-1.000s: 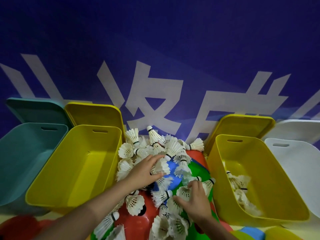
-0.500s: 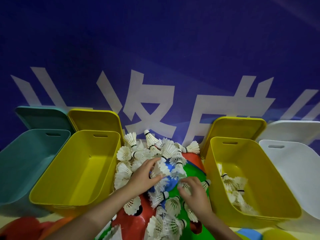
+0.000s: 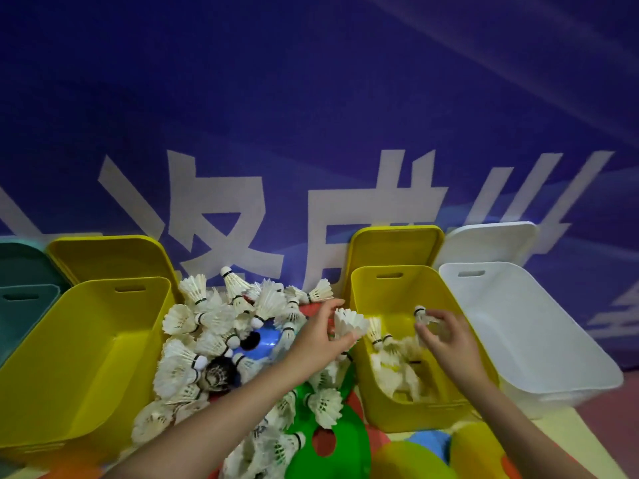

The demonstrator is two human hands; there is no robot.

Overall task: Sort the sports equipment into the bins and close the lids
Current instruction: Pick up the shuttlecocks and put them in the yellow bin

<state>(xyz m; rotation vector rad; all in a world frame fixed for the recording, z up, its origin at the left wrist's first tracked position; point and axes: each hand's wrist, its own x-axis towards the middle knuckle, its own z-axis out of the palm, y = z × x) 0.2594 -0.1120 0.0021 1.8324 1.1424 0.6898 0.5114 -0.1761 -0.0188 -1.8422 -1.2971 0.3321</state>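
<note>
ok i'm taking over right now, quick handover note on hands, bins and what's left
Left hand: grips a white feather shuttlecock at the left rim of the right yellow plastic bin.
Right hand: pinches another shuttlecock over that bin.
Done: a batch of shuttlecocks already lies in the right yellow bin.
Left: a big pile of white shuttlecocks between the yellow bins, coloured flat discs beneath it; left yellow bin and white bin show nothing inside; all lids open.
</note>
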